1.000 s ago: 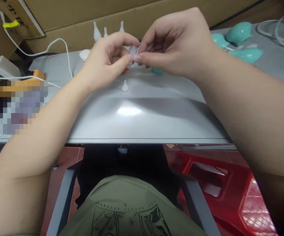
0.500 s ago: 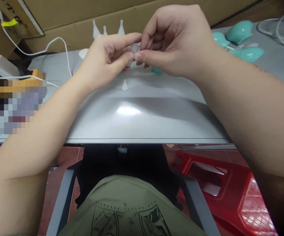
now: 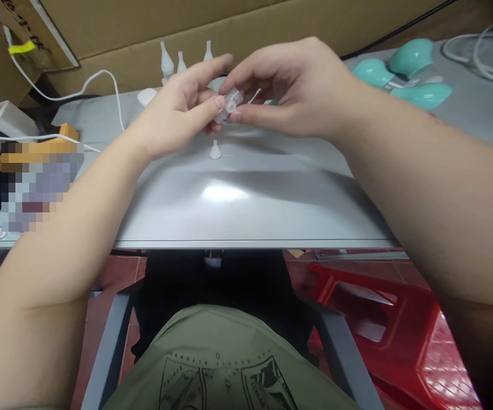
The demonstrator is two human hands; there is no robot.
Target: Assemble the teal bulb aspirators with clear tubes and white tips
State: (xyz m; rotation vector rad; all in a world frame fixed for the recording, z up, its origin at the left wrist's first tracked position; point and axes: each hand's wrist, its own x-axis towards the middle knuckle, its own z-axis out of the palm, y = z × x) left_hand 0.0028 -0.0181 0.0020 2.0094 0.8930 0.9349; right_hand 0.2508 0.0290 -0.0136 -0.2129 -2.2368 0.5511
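Between my two hands, above the grey table, is a small clear plastic part (image 3: pixel 231 103) with a round opening. My left hand (image 3: pixel 192 102) pinches it from the left, thumb in front and index finger stretched out above. From the right, my right hand (image 3: pixel 272 91) holds the same part between thumb and fingertips. A small white cone-shaped nozzle (image 3: pixel 215 150) stands on the table just below my hands. Several taller white nozzles (image 3: pixel 166 62) stand behind my left hand, beside a white rounded piece (image 3: pixel 146 97). Something behind the fingers is mostly hidden.
Glossy turquoise shells (image 3: pixel 423 94) lie at the back right, near a coiled white cable (image 3: pixel 481 60). A white charger (image 3: pixel 12 119) and an orange-yellow object (image 3: pixel 69 134) are at the left. Cardboard (image 3: pixel 143 28) rises behind the table (image 3: pixel 246 219). A red stool (image 3: pixel 408 319) stands below right.
Both hands have tilted and shifted slightly, the right one lower and to the left. The clear part is now more exposed, with its round opening showing.
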